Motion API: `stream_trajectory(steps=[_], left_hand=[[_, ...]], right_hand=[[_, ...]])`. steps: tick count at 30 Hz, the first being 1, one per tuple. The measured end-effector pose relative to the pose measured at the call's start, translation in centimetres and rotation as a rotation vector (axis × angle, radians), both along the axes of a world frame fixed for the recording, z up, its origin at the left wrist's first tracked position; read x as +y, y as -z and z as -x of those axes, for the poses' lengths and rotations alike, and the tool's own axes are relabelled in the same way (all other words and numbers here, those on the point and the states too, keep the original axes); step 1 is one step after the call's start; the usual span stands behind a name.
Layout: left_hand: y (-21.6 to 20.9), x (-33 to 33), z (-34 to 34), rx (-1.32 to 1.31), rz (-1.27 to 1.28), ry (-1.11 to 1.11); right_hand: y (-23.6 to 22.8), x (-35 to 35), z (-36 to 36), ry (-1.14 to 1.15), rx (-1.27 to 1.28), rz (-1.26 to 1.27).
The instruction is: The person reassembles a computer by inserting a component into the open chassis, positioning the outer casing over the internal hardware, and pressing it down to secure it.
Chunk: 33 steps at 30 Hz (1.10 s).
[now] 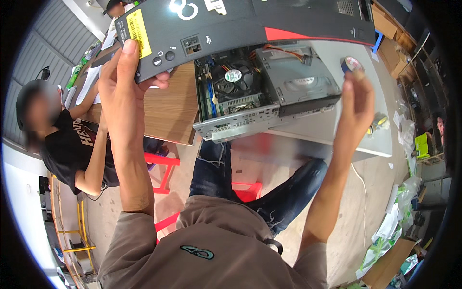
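My left hand [126, 89] grips one end of a long black computer front panel [231, 24], thumb on its face and fingers behind. The panel has a red strip, a yellow label and small port openings, and its upper edge runs out of view. Below it sits an opened desktop computer case [236, 132], with a round black cooling fan [234, 77] and a grey disc drive [298, 79] inside. My right hand [357, 98] is raised to the right of the case, beside a roll of tape [352, 64]. Its fingertips are blurred, so their grip is unclear.
The case rests across a wooden tabletop [168, 111] and a white table [375, 144]. At left sits another person [79, 149]. Red stools [248, 191] stand below, a white cable [363, 192] runs over the floor, and cardboard and plastic wrapping [392, 216] lie at right.
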<state>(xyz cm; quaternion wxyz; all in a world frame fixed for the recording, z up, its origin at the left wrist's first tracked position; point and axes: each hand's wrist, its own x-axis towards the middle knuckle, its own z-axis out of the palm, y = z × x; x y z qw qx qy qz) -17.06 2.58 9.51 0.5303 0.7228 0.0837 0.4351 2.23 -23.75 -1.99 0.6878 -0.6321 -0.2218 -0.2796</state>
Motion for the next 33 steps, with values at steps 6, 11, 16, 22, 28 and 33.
stream_trajectory(steps=[6, 11, 16, 22, 28, 33], left_hand=[[-0.3, 0.5, -0.3, -0.022, 0.021, -0.013], [-0.6, -0.1, -0.5, -0.019, 0.042, -0.041], [-1.3, 0.3, -0.7, -0.019, -0.012, -0.032], [-2.2, 0.7, -1.1, -0.046, 0.048, -0.041], [-3.0, 1.2, -1.5, -0.074, 0.059, -0.024], [-3.6, 2.0, -2.1, -0.078, 0.063, -0.026]], right_hand=[[1.5, 3.0, 4.9, -0.081, -0.014, 0.198], [2.6, 3.9, 4.6, -0.003, -0.252, 0.502], [3.4, 4.3, 4.7, 0.005, -0.26, 0.469], [4.1, 4.5, 4.7, 0.001, -0.238, 0.389], [5.0, 4.8, 4.6, -0.006, -0.192, 0.256], [5.3, 5.0, 4.4, 0.002, -0.188, 0.212]])
